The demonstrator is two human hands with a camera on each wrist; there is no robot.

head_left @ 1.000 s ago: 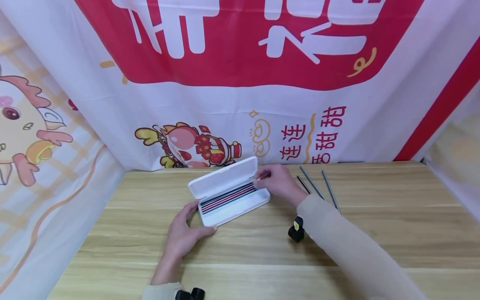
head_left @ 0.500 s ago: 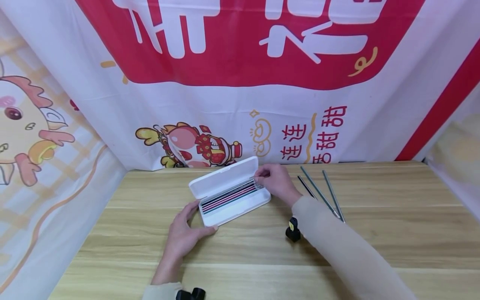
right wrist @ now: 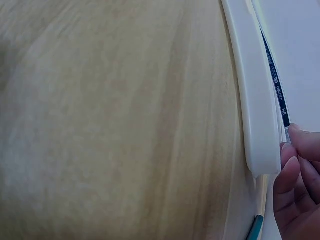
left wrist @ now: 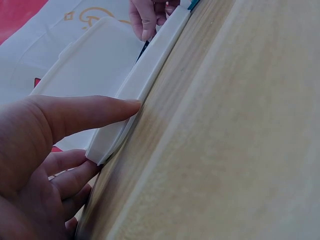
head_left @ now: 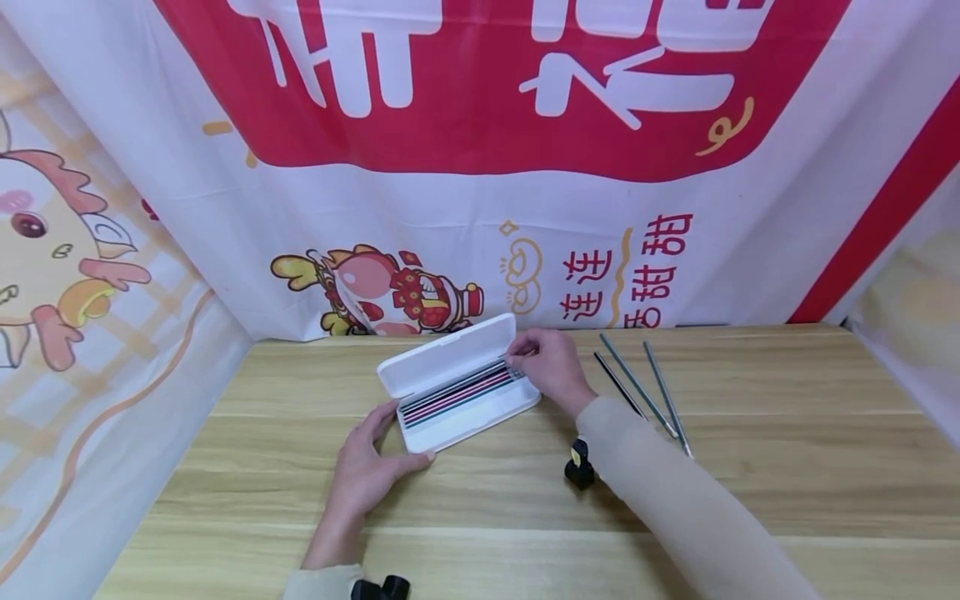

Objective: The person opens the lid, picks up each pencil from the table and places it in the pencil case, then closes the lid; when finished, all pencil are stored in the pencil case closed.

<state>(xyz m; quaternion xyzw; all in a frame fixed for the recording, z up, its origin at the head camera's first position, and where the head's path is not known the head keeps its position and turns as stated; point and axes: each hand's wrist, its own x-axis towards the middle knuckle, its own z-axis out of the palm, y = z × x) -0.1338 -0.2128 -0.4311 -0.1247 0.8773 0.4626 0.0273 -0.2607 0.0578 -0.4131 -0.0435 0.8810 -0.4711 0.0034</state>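
An open white pencil case [head_left: 480, 412] lies in the middle of the wooden table, with its lid [head_left: 447, 353] tilted back. Several dark and red pencils [head_left: 457, 390] lie in its tray. My left hand [head_left: 405, 435] braces the case's near-left corner, thumb [left wrist: 95, 112] straight along the front wall [left wrist: 145, 82]. My right hand [head_left: 517, 360] is at the case's right end. There its fingertips [right wrist: 292, 160] pinch the end of a dark HB pencil [right wrist: 276, 90] lying along the tray's edge [right wrist: 252, 100].
Three loose dark pencils [head_left: 637, 383] lie on the table to the right of my right hand. Printed red and white cloth [head_left: 480, 167] hangs behind and at both sides. Black wrist mounts [head_left: 579, 468] show under my right forearm and at the left cuff [head_left: 381, 588].
My right forearm has swung slightly left, uncovering more of the loose pencils. The right hand stays at the case's end, and the left hand has not moved.
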